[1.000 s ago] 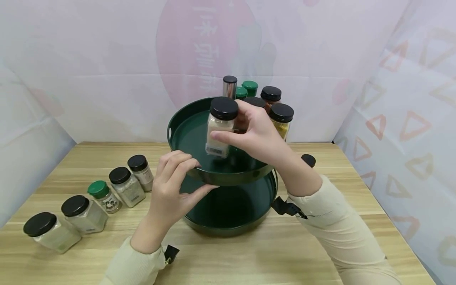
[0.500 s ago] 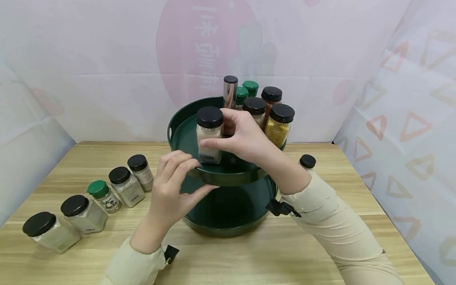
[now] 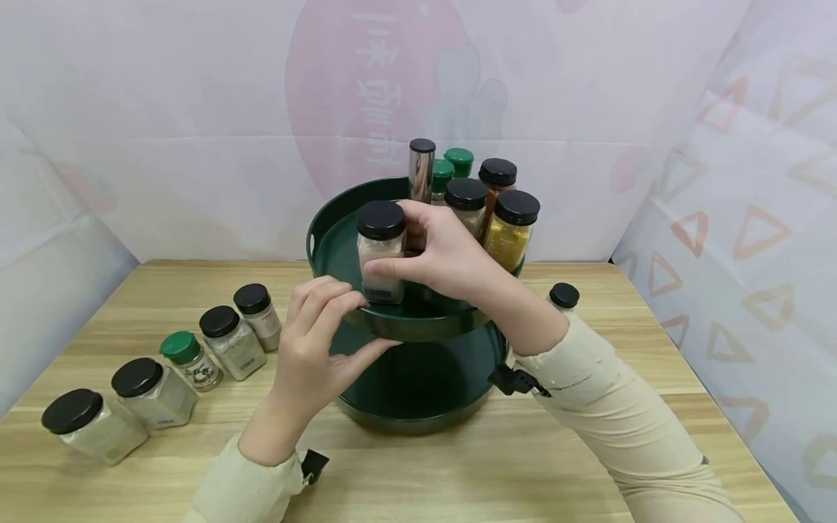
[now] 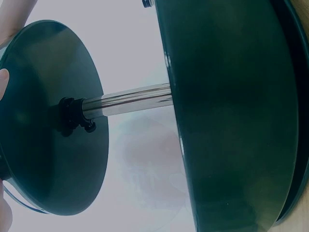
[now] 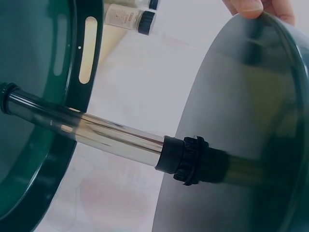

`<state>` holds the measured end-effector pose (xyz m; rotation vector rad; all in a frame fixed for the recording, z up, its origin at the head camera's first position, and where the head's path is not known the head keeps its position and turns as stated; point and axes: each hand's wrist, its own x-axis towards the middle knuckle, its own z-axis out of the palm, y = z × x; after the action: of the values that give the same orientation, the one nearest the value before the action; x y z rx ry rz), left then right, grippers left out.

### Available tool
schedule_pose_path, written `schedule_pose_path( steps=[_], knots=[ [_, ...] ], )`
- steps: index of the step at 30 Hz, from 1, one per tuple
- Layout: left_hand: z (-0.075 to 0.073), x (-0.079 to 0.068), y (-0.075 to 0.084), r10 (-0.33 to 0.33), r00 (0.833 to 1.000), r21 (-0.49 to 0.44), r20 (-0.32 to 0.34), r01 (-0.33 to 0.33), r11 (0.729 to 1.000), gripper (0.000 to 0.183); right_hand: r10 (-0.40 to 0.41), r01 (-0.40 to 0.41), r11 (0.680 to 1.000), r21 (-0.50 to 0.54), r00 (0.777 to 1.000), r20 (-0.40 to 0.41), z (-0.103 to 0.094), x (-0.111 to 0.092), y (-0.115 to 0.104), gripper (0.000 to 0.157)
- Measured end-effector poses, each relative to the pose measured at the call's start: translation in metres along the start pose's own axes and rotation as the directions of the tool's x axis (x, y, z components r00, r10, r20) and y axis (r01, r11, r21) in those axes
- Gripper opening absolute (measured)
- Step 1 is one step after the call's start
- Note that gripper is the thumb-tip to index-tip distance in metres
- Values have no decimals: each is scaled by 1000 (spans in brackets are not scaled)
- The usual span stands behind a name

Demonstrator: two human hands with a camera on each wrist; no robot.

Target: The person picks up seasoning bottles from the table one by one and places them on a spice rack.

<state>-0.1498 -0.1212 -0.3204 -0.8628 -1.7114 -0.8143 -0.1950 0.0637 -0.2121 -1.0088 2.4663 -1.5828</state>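
Note:
My right hand (image 3: 451, 254) holds a clear spice jar (image 3: 371, 248) with a black lid and pale contents, thumb in front. The jar stands upright at the front left of the upper tray (image 3: 431, 328) of a dark green two-tier rack; its base appears to rest on the tray. My left hand (image 3: 314, 349) grips that tray's front rim, fingers above and thumb underneath. The left wrist view shows the upper tray's underside (image 4: 87, 164) and the metal post (image 4: 135, 100). Around the tray's back and right stand a metal-sided shaker (image 3: 421, 174) and several spice jars, including a yellow one (image 3: 506, 243).
Several spice jars stand in a slanting row on the wooden table (image 3: 405, 479) at the left, among them a green-lidded one (image 3: 189, 359). Below is the lower tray (image 3: 418, 378). A black-lidded jar (image 3: 564, 296) stands right of the rack. A white printed cloth (image 3: 216, 87) hangs behind.
My right hand has carried the spice jar left and down to the front left of the upper tray, uncovering the jars behind. My left hand has stayed on the rim.

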Motion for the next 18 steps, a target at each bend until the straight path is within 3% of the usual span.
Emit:
schedule_pose_path(
  steps=[11,18],
  knots=[
    [-1,-1,0,-2,1000,-1,-7,2,1000,50,4,-2,999,-32,997,74,-5,-2,-3,50],
    [-3,-1,0,-8,1000,-13,-20,8,1000,50,66,-66,998,2,995,68,-13,-9,-11,62]
  ],
)
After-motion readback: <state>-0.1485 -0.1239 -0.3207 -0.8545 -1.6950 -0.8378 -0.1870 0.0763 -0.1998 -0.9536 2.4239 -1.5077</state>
